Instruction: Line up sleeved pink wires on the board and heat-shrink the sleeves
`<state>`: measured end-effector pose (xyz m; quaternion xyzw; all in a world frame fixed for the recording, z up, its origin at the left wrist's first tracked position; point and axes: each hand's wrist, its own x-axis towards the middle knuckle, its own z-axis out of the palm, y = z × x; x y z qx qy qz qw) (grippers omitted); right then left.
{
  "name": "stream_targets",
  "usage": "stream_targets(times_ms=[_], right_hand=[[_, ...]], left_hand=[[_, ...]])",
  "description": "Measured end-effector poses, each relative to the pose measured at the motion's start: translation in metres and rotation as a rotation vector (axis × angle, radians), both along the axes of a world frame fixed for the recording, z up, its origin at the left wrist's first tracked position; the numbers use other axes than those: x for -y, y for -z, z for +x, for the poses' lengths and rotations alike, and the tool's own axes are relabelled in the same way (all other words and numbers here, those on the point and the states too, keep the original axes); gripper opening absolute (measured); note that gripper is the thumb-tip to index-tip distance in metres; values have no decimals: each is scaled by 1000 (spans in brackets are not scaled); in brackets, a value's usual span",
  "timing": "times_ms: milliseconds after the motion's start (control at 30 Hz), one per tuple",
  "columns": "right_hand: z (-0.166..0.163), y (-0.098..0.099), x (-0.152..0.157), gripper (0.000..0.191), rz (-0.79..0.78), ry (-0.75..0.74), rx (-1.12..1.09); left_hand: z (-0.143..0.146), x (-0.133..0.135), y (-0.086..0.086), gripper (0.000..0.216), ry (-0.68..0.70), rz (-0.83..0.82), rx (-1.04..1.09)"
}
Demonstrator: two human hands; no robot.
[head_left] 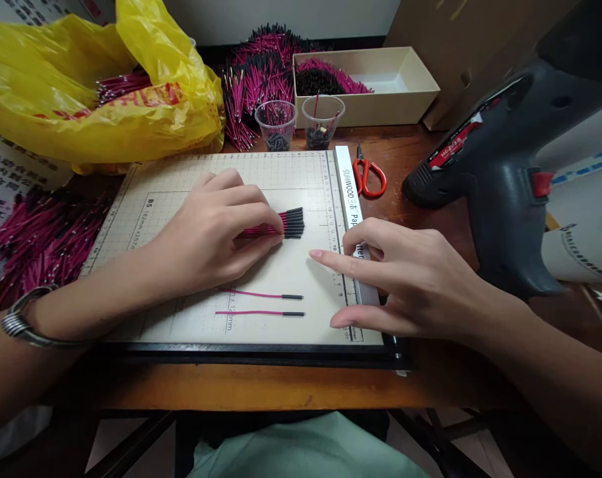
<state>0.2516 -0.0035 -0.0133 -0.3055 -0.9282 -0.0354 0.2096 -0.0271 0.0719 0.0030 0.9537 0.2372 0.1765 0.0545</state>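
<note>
My left hand [225,229] is closed over a row of pink wires with black sleeves [295,222], laid side by side; the black ends stick out past its fingertips. Part of the row is hidden under the palm. Below it, two separate pink wires [258,313] lie roughly parallel, their black ends to the right. My right hand [400,279] hovers at the cutter's right edge with thumb and forefinger spread, nothing between them. Both hands are over a paper cutter board [181,325] printed with a grid and a white guide strip [349,192].
Behind the board stand two clear plastic cups [276,123], a cream box [370,109] of wires and a wire heap [261,73]. A yellow bag [171,126] and more wires [52,239] are left. Red-handled scissors [375,180] and a dark heat gun [500,179] are right.
</note>
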Motion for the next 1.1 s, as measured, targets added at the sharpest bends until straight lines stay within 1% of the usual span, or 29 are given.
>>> stream_targets(times_ms=[167, 367, 567, 667, 800, 867, 967, 1100], right_hand=[[1, 0, -1, 60, -17, -1, 13], [-1, 0, -2, 59, -4, -26, -14], [-2, 1, -3, 58, 0, -43, -33], [-3, 2, -2, 49, 2, -11, -78], [-10, 3, 2, 24, 4, 90, -243], [-14, 3, 3, 16, -3, 116, -274], [-18, 4, 3, 12, -24, 129, -279], [-19, 3, 3, 10, -49, 148, -278]], left_hand=[[0, 0, -2, 20, -1, -38, -27], [-2, 0, -7, 19, 86, -73, -35], [-2, 1, -3, 19, 84, -67, -21], [-1, 1, -3, 20, 83, -74, -10], [1, 5, -8, 17, 72, -111, 14], [1, 8, -10, 17, 70, -106, 16], [1, 8, -10, 15, 67, -72, 7], [-1, 6, -2, 20, 70, -97, -15]])
